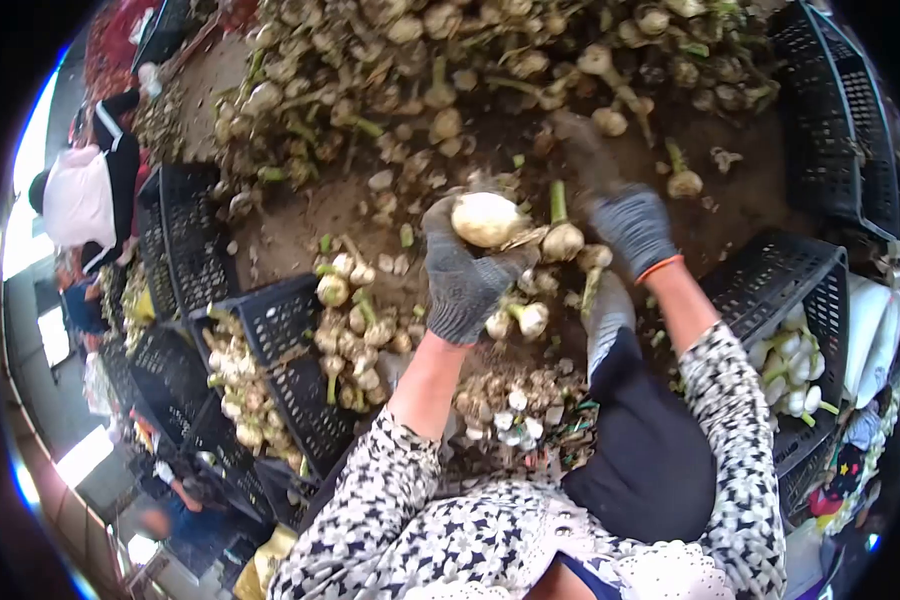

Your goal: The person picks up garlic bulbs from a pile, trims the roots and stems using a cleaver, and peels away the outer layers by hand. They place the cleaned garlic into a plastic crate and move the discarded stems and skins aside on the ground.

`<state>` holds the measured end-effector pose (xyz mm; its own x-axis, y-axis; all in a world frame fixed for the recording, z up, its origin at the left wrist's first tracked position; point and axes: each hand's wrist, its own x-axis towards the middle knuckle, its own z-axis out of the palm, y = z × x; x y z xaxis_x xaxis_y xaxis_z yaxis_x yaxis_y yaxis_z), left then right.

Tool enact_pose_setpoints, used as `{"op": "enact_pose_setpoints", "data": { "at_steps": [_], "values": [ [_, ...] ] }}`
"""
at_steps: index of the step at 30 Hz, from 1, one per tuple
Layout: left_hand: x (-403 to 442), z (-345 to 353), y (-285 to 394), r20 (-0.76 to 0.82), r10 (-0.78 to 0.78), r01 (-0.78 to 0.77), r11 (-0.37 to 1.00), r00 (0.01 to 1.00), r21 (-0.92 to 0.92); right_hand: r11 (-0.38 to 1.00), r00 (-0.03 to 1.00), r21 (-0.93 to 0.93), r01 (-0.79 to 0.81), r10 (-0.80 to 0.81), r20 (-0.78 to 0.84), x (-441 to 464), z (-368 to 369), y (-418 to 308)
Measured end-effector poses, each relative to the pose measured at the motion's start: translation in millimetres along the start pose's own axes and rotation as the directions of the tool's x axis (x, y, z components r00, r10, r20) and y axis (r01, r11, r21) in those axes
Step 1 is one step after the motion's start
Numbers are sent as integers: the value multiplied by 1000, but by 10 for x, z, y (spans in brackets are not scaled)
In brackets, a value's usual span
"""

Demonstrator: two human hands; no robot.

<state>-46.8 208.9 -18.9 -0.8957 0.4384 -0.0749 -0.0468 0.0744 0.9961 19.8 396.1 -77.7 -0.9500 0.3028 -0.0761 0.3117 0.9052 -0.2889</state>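
Observation:
My left hand (465, 280), in a grey knitted glove, is closed around a large pale garlic bulb (488, 219) with dry skin trailing at its right end. My right hand (633, 232), in a similar glove with an orange cuff, is to the right of it. Motion smears its fingers, and a brownish blur beyond them cannot be made out. Between the hands a garlic bulb with a green stem (562, 241) stands upright on the ground. Another stemmed bulb (595, 257) lies just beside my right hand. Loose garlic bulbs (365, 335) lie left of my left wrist.
A big heap of stemmed garlic (420, 60) spreads across the far side. Black plastic crates stand on both sides: one with garlic (270, 320) at left, another with whiter bulbs (770, 290) at right. Peelings (515, 400) litter the ground near my body. A person (85, 190) is at far left.

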Motion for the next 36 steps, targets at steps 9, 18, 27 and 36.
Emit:
{"op": "enact_pose_setpoints", "data": {
  "at_steps": [9, 18, 27, 36],
  "values": [
    [56, 163, 3, -15, -160, 152, 959, 987, -237, 885, 910, 442, 147, -295, 290, -129, 313, -551],
    [-23, -3, 43, -12, -726, 498, 483, 687, -720, 912, 999, 408, 30, -14, -44, -186, -35, -669],
    [57, -185, -128, 349, -662, 745, 625, 664, -233, 925, 983, 337, 175, -181, -13, -197, 6, -577],
    [79, -219, 313, 354, -546, 540, 832, 759, 125, 985, 906, 174, -14, -61, 420, -80, -61, -356]
  ]
}}
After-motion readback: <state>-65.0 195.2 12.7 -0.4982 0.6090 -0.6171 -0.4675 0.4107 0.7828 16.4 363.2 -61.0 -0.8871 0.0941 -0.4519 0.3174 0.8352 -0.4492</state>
